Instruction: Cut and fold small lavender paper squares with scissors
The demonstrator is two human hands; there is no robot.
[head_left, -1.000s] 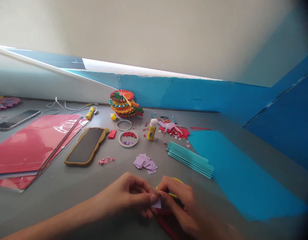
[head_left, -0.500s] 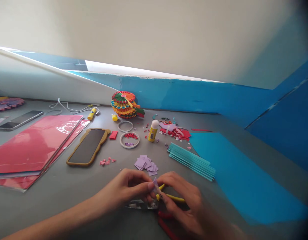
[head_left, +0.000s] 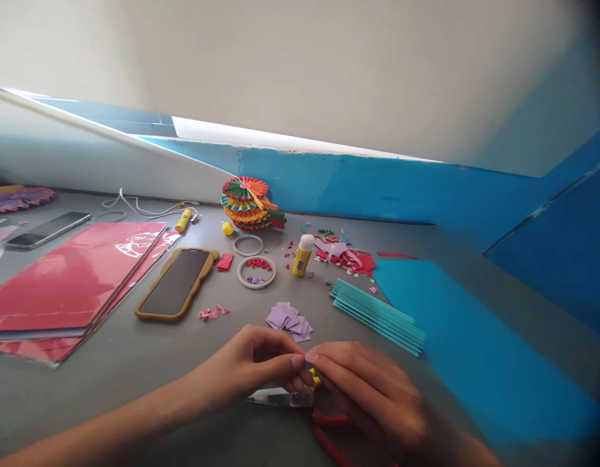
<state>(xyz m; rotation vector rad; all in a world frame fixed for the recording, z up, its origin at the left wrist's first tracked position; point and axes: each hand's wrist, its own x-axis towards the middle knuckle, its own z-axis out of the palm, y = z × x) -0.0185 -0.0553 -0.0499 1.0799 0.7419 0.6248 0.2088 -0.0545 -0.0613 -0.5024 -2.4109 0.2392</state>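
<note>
My left hand (head_left: 253, 366) and my right hand (head_left: 372, 389) meet fingertip to fingertip low in the middle, both pinched on a small lilac paper piece (head_left: 306, 358). The piece is mostly hidden by the fingers. Under the hands lie scissors (head_left: 280, 397) with red handles, and a bit of yellow shows beside them. Just beyond my fingers sits a pile of lilac paper squares (head_left: 288, 320).
On the grey table: a red paper stack (head_left: 66, 279) at left, a phone in a tan case (head_left: 176, 283), two white rings (head_left: 255, 271), a yellow glue stick (head_left: 302, 255), teal paper strips (head_left: 377, 316), a blue sheet (head_left: 469, 350), and a colourful paper ornament (head_left: 247, 202) at the back.
My hands have drawn closer together, folding the lilac piece down between the fingertips. The scissors' blade has come into view beneath my left hand. The camera has shifted slightly.
</note>
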